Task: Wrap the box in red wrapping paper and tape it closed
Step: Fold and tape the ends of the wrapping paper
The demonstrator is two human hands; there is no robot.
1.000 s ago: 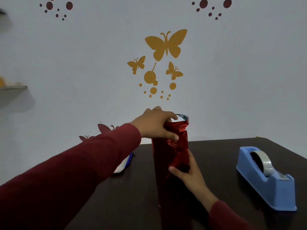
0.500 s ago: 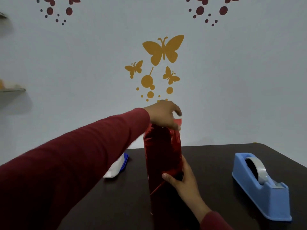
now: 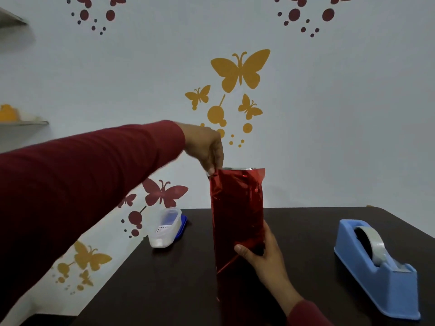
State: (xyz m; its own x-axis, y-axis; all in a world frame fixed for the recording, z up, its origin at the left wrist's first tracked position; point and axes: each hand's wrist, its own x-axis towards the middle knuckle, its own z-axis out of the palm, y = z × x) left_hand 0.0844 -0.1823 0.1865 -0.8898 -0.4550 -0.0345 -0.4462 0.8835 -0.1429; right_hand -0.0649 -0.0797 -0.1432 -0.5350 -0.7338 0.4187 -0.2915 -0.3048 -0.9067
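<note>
A pale wall (image 3: 341,118) is filling most of the view, carrying yellow butterfly stickers (image 3: 240,69) and dark red ones higher up and low on the left. Below it a dark table (image 3: 306,231) is spreading across the lower part of the frame. The box in red wrapping paper (image 3: 236,215) is standing upright on the table near its middle, the foil reaching up above the table's far edge (its silvery inner side is showing along the open top rim). A blue tape dispenser (image 3: 376,267) is sitting well apart to the right, a roll of clear tape (image 3: 372,243) lying in its cradle. A small translucent container (image 3: 166,228) with a blue lid under it is resting near the table's far left edge. The left hand (image 3: 204,147), coming out of a dark red sleeve (image 3: 82,184), is reaching over and pinching the top left corner of the paper between downturned fingertips. The right hand (image 3: 261,255) is gripping the lower right side of the wrapped box, thumb pressing across the front and fingers curling behind.
</note>
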